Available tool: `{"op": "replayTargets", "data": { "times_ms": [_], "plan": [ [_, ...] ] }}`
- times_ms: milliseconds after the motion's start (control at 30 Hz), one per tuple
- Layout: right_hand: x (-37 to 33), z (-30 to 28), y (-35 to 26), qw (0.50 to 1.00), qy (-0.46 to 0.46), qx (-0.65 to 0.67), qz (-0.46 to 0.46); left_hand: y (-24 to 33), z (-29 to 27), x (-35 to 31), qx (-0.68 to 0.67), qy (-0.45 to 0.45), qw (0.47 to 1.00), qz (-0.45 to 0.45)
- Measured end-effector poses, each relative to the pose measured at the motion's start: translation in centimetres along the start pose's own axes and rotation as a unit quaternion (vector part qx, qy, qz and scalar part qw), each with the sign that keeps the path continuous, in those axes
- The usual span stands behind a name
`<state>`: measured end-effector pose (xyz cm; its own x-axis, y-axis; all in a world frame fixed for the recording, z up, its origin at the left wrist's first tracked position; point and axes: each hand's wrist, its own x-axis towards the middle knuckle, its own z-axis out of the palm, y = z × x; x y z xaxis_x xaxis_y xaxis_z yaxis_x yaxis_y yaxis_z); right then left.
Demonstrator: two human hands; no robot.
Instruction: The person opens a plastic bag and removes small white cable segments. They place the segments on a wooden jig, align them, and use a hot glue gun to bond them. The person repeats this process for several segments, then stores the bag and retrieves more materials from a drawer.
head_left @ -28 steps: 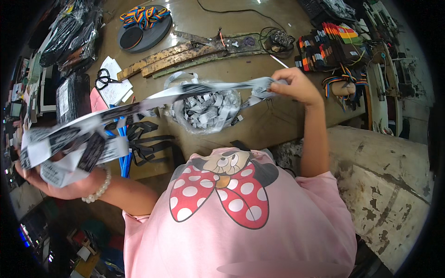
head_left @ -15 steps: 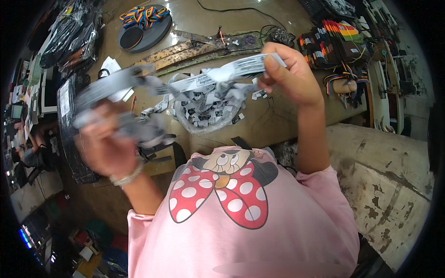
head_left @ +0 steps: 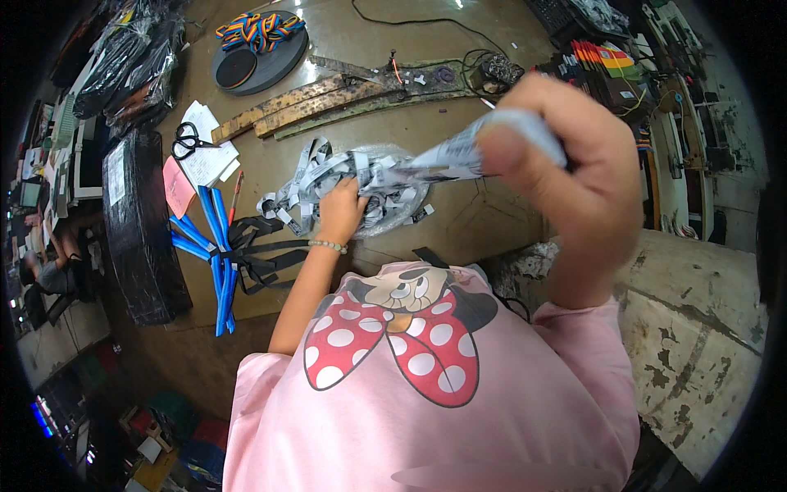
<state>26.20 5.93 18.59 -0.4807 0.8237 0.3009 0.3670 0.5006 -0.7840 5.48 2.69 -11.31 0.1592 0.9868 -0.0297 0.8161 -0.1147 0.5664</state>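
Observation:
A long white strip of printed labels (head_left: 451, 157) stretches from my raised right hand (head_left: 578, 176) down to the heap. Thumb and bent fingers of this hand pinch the strip; both are blurred by motion. My left hand (head_left: 340, 209), with a bead bracelet at the wrist, is closed on the labels in the heap, its fingertips partly hidden among them. Loops of label strip (head_left: 307, 176) and small cut labels lie tangled in and around a clear plastic bag (head_left: 402, 221) on the brown table (head_left: 475, 209).
Blue tubes with black straps (head_left: 217, 254) lie left of the heap, near black scissors (head_left: 188, 141) on papers and a black wrapped parcel (head_left: 139, 230). Beyond are wooden bars (head_left: 303, 102) and a grey webbing roll (head_left: 283, 70) topped with striped cord (head_left: 258, 31). Black packs stand far right.
My left hand has moved right and down into the heap, letting the loops it carried settle there. My right hand has moved right and nearer, drawing the strip along.

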Motion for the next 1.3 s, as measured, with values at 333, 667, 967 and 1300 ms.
{"op": "replayTargets", "data": {
  "times_ms": [333, 667, 967, 1300],
  "plan": [
    [0.5, -6.2, 1.9, 0.900, -0.091, -0.426, 0.021, -3.4, 0.6, 0.5, -0.027, 0.033, 0.992, -0.116],
    [-1.2, -6.7, 12.9, 0.843, 0.118, 0.449, 0.274, -5.0, 1.5, -0.1, -0.054, 0.063, 0.989, -0.125],
    [-1.5, -9.6, 11.2, 0.913, 0.320, -0.254, 0.011, -4.4, 1.9, 0.4, -0.031, 0.020, 0.989, -0.143],
    [-3.0, -13.6, 10.6, 0.736, 0.448, -0.504, -0.055, -4.2, 1.0, -0.2, -0.076, 0.065, 0.988, -0.122]
  ]
}}
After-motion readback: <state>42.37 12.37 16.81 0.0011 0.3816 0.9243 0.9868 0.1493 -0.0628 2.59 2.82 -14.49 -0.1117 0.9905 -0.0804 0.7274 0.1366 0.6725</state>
